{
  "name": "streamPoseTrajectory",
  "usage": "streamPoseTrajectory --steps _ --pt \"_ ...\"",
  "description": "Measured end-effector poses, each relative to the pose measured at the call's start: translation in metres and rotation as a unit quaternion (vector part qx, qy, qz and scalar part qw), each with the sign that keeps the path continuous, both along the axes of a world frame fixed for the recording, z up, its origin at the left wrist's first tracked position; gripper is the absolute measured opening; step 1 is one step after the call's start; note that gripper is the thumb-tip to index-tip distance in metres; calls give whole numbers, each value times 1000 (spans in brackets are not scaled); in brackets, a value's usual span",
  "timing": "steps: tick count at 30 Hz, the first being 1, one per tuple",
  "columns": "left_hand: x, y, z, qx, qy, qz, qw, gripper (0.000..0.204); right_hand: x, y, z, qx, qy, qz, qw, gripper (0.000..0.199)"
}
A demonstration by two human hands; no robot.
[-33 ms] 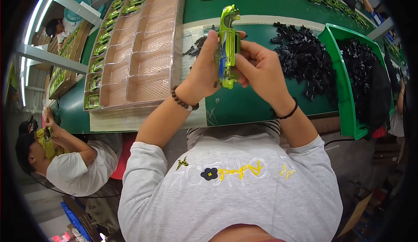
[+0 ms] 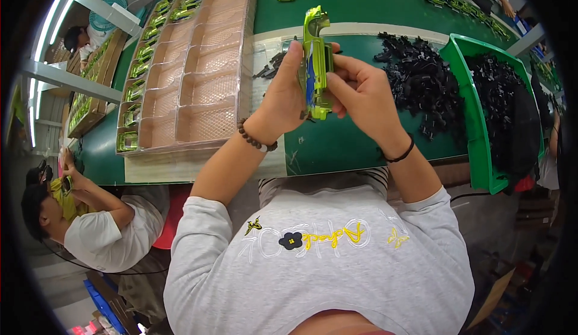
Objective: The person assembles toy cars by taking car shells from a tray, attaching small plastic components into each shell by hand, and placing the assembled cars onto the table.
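Flanking green shell [image 2: 318, 67] and hands [image 2: 280, 97]: tray [image 2: 208, 88] left; black parts [image 2: 421, 82] right.

Left hand [image 2: 278, 99]: fingers mostly hidden behind green car shell [image 2: 314, 73]. Divided tray [image 2: 206, 115]: far end cut off above. Heaped black parts [image 2: 421, 82]: individual shapes indistinct.

head fisheye: near, faces down on left hand [image 2: 278, 100], right hand [image 2: 365, 99]
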State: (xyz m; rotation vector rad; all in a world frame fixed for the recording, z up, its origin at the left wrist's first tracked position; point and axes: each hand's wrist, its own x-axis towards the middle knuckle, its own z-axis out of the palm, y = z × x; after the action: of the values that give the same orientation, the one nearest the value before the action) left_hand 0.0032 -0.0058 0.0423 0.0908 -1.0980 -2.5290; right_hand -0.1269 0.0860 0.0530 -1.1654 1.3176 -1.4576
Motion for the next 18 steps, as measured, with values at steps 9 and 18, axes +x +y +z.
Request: streamPoseTrajectory --steps 9,18 --pt "-13 -18 -41 209 11 91 974 56 -155 -55 -50 51 681 -96 724 27" --pt "-10 -16 -47 189 75 77 976 44 -141 -47 -2 -34 462 3 886 21"
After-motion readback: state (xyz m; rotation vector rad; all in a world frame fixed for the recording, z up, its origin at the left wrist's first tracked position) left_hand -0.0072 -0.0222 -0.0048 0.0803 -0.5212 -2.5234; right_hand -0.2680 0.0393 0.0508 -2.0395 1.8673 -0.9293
